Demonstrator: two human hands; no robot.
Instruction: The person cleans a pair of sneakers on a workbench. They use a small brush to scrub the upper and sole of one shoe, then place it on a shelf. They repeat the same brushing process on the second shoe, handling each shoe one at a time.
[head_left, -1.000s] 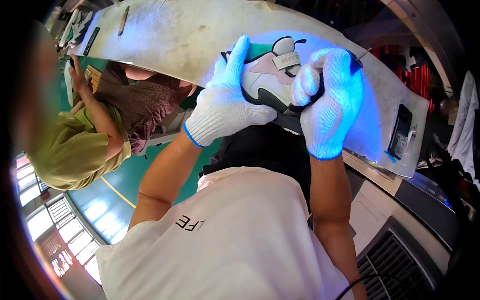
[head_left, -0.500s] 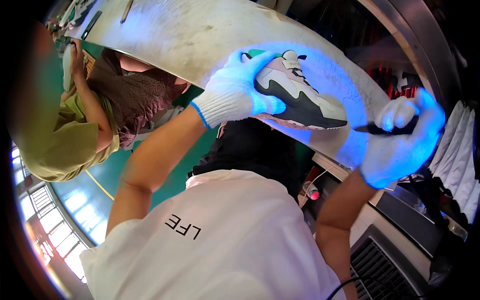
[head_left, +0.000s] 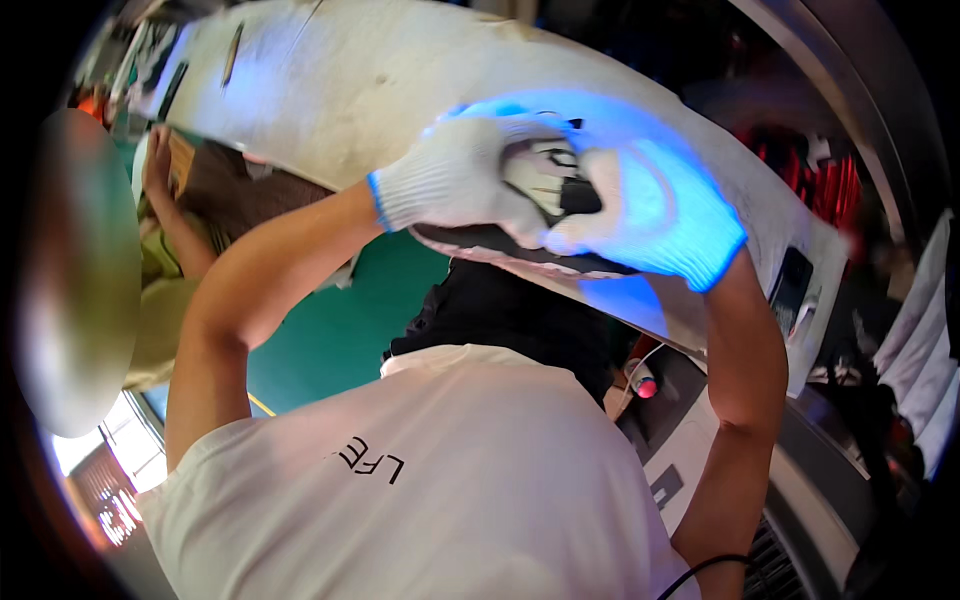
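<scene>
A sneaker (head_left: 540, 180) with a white, grey and black upper and a pinkish sole is held just over the near edge of the table, under blue light. My left hand (head_left: 475, 175), in a white knit glove with a blue cuff, is closed around its left part. On its right part, my gloved right hand (head_left: 645, 205) is also closed, thumb near the left one. Both gloves hide much of the sneaker. Right of my right forearm, a dark, flat, phone-like object (head_left: 790, 285) lies on the table.
The pale worktable (head_left: 370, 70) runs from upper left to right. A dark tool (head_left: 173, 92) and a thin stick-like tool (head_left: 233, 55) lie at its far left. Another person's hand (head_left: 158, 155) is at the left. White cloth-like folds (head_left: 915, 340) hang at the far right.
My right hand has moved left from the right side onto the sneaker and no longer holds the dark object. A dark flat object now shows on the table there. My left hand still grips the sneaker.
</scene>
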